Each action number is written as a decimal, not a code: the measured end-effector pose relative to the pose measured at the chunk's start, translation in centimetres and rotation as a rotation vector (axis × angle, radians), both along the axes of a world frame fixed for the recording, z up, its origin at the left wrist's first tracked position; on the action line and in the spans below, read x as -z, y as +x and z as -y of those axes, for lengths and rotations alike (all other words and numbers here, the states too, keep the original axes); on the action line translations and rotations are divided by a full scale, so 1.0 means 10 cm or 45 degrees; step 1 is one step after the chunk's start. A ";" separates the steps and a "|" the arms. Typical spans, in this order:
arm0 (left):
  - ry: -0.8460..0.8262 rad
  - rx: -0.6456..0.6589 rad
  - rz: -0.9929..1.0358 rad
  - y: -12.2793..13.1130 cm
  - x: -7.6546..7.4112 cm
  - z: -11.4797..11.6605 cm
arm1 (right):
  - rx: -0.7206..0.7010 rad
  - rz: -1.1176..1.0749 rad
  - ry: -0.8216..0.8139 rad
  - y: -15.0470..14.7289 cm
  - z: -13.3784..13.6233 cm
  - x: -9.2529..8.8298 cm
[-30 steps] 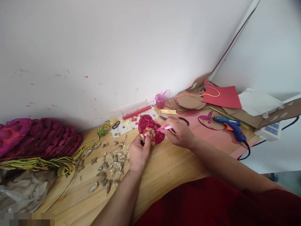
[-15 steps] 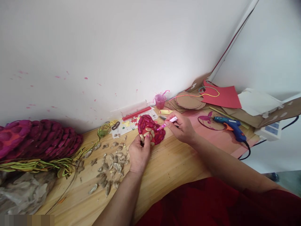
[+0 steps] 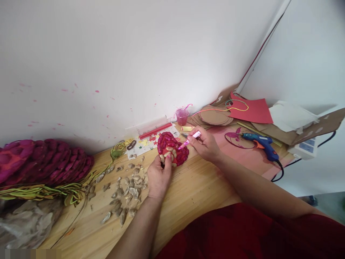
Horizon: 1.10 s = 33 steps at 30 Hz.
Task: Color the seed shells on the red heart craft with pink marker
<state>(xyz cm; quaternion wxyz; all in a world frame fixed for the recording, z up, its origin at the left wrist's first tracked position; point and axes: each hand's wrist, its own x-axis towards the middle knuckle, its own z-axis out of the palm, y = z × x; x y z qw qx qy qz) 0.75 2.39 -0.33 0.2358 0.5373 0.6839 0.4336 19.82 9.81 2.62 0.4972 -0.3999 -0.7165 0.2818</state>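
My left hand [image 3: 160,174] grips the lower left edge of a red disc [image 3: 172,148] covered with peanut shells. Shells along its upper and right parts are painted magenta; those near my thumb are bare and pale. In my right hand [image 3: 203,144] is a slim paintbrush [image 3: 194,135] with a white handle, its pink tip touching or very close to the shells on the disc's right. Loose peanut shells [image 3: 129,190] are scattered on the table left of my left hand. Behind the disc stands a clear cup of pink paint [image 3: 182,117].
Stacked magenta shell discs [image 3: 48,162] with yellow-green cords [image 3: 40,190] lie at left, above a plastic bag [image 3: 29,223]. A sheet with star stickers [image 3: 147,142] is near the wall. Rightward are cardboard circles [image 3: 214,115], red paper [image 3: 252,110], a blue glue gun [image 3: 262,142] and a power strip [image 3: 304,148].
The brush tip has shifted slightly left over the disc, and my right hand has moved a little with it. The whole view has drifted slightly; my left hand keeps its hold.
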 end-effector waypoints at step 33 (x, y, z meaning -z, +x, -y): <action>-0.028 0.040 0.035 -0.01 0.09 0.00 | -0.016 0.060 0.224 -0.01 0.01 0.01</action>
